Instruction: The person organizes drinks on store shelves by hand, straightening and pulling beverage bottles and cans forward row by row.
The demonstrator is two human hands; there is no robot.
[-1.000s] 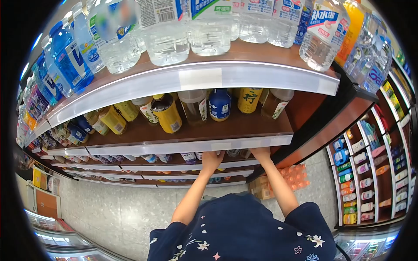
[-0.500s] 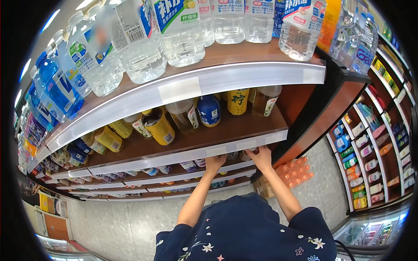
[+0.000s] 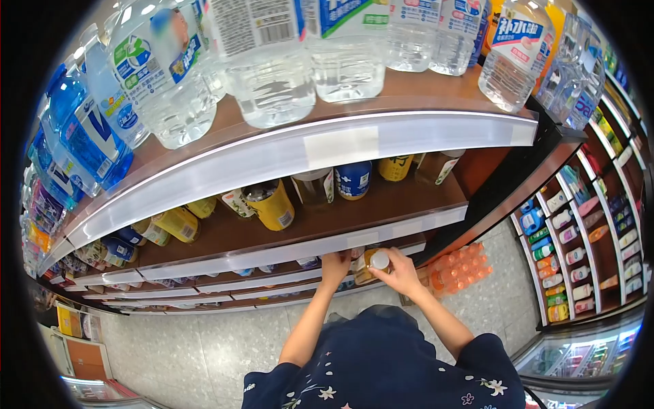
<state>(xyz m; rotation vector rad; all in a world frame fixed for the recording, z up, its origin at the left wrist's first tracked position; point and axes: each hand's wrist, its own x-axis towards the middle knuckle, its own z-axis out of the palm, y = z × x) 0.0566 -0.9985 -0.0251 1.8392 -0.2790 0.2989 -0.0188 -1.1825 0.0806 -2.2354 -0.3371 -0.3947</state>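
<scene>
My right hand (image 3: 402, 273) is closed around a small bottle (image 3: 379, 260) with a white cap and amber-yellow contents, at the front of the lower shelf. The bottle tilts with its cap toward me. Just left of it my left hand (image 3: 335, 268) reaches in under the front strip of the shelf above (image 3: 286, 249). Its fingertips are partly hidden there, so what they touch does not show. Behind that strip stand a yellow bottle (image 3: 270, 204), a blue-labelled bottle (image 3: 353, 180) and other brown and yellow drinks.
Large clear water bottles (image 3: 347, 61) line the top shelf (image 3: 402, 95), close to my head. A dark post (image 3: 507, 167) closes the shelf's right end. On the floor lies a pack of orange-capped bottles (image 3: 460, 269). Another shelf of toiletries (image 3: 565, 232) stands to the right.
My right hand has come out from under the shelf strip toward me with the white-capped bottle in it. My left hand stays near the strip. My view has shifted closer to the shelf.
</scene>
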